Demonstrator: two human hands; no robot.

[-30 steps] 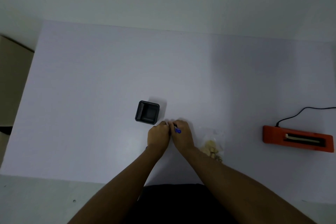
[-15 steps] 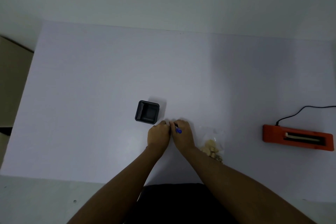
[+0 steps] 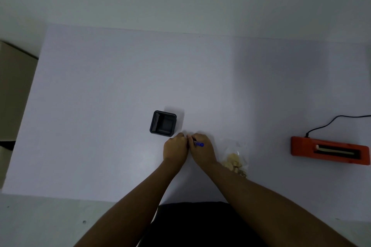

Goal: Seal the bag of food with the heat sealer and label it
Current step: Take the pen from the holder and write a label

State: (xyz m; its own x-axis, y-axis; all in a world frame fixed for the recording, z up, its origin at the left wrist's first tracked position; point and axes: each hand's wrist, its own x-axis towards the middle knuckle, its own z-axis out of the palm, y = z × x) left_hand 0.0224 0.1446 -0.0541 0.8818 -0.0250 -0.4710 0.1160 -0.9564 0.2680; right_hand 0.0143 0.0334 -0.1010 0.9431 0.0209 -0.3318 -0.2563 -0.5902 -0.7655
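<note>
Right hand (image 3: 202,150) grips a blue pen (image 3: 199,143); left hand (image 3: 175,149) is curled closed, touching it at nine o'clock.

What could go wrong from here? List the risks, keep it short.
1. The right hand grips a blue pen pressed against the left hand; whatever they write on is hidden, so the writing may smear or run crooked.
2. The bag lies right beside the right forearm; a sweep of the arm could push it.
3. The orange sealer is plugged in; reaching across may snag its cord.
</note>
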